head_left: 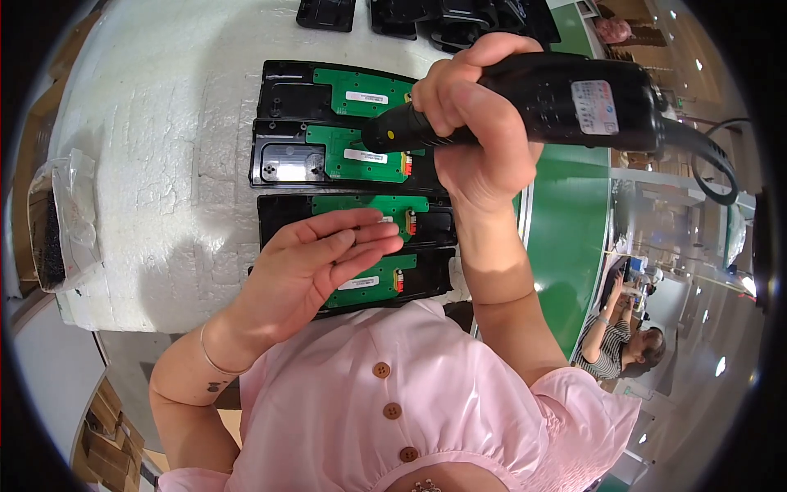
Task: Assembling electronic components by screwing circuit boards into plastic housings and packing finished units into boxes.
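My right hand (492,131) is wrapped round a black electric screwdriver (541,90), held nearly level with its cord at the right. The nose of the screwdriver is over a green circuit board (336,163) in the second black plastic housing (283,162) from the far end. Whether the bit touches a screw there is too small to tell. My left hand (316,258) hovers over the two nearer housings, thumb pressed to the fingers around a tiny dark thing. It partly covers the third circuit board (328,202) and the nearest one (373,281).
A farther housing with its circuit board (361,80) lies beyond the screwdriver. More black plastic parts (393,18) sit at the far edge of the white foam surface (172,164). At left stands a box with clear plastic (70,213). A person (623,344) works off to the right.
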`<state>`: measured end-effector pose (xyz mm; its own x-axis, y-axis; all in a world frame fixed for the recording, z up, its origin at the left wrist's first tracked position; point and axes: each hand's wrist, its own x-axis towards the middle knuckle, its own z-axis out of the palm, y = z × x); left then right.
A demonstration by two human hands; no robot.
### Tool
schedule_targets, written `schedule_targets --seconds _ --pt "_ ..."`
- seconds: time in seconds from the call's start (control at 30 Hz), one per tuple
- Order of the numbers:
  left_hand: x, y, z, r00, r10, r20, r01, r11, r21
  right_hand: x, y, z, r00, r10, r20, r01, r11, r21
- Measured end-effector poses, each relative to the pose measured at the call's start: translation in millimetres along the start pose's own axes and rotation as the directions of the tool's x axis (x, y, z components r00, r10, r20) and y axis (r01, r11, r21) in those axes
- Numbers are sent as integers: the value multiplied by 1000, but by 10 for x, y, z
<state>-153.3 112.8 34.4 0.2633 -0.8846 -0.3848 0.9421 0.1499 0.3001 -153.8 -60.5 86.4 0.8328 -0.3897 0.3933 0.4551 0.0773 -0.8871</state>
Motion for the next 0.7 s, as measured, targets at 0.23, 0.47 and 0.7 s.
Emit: schedule_targets --seconds 0.23,0.47,0.7 --pt "-22 19 -63 1000 15 -14 -14 996 84 21 58 -34 1000 13 16 -10 988 -154" --pt "-4 29 -79 997 64 -30 -61 995 80 52 80 27 994 37 101 -11 968 -252" --pt "32 49 -81 982 121 -144 -124 992 -10 63 75 57 991 54 122 -22 967 -253"
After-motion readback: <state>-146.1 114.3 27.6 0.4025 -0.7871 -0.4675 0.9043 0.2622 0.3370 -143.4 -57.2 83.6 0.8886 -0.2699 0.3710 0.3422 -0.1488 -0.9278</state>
